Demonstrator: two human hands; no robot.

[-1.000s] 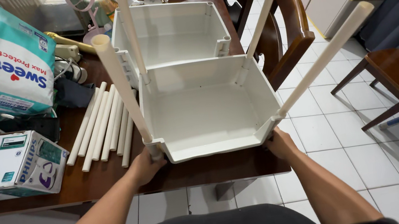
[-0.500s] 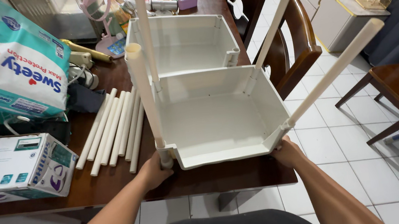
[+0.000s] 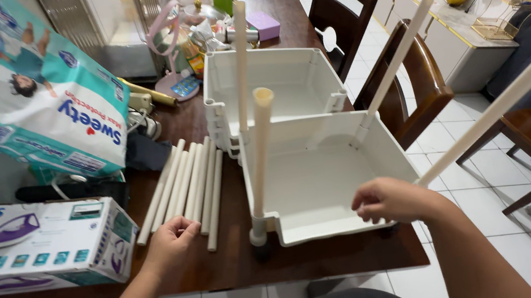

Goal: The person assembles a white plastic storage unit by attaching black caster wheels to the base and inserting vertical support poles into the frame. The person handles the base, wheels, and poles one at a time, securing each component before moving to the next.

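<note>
Head view: the left hand (image 3: 170, 240) has left the tray (image 3: 326, 182) corner and now rests loosely curled on the loose tubes (image 3: 186, 182) at nine o'clock; the right hand (image 3: 392, 200) stays clamped on the tray's near rim, centre counter (image 3: 227, 267).

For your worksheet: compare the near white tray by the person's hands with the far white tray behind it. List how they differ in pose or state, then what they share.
1. The near tray has white poles standing in its corners; the far tray shows none of its own.
2. The right hand rests at the near tray's front rim; no hand touches the far tray.
3. The near tray sits at the table edge, the far tray further in.

Both are white, rectangular, open-topped and empty.
</note>
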